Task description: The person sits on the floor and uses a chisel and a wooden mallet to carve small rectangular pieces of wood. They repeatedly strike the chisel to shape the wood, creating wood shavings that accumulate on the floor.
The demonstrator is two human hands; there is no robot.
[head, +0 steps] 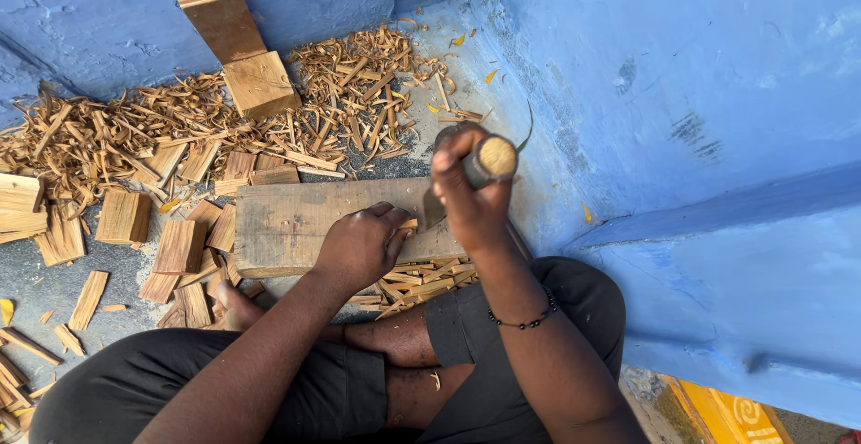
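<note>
Blue painted walls [682, 76] close in a grey floor [36, 287] littered with wood. Nearest, the person sits cross-legged in dark shorts [502, 390]. Just beyond the knees, the left hand [360, 245] presses down on a small wood piece [409, 224] standing on a flat plank [296, 224]. The right hand [471, 195], a bead bracelet [525, 321] at its wrist, is clenched round a wooden-handled blade [489, 159] set against that piece. Cut slats [417, 281] lie under the plank's edge; farther off, shavings [350, 76] and blocks [260, 82] heap by the wall.
</note>
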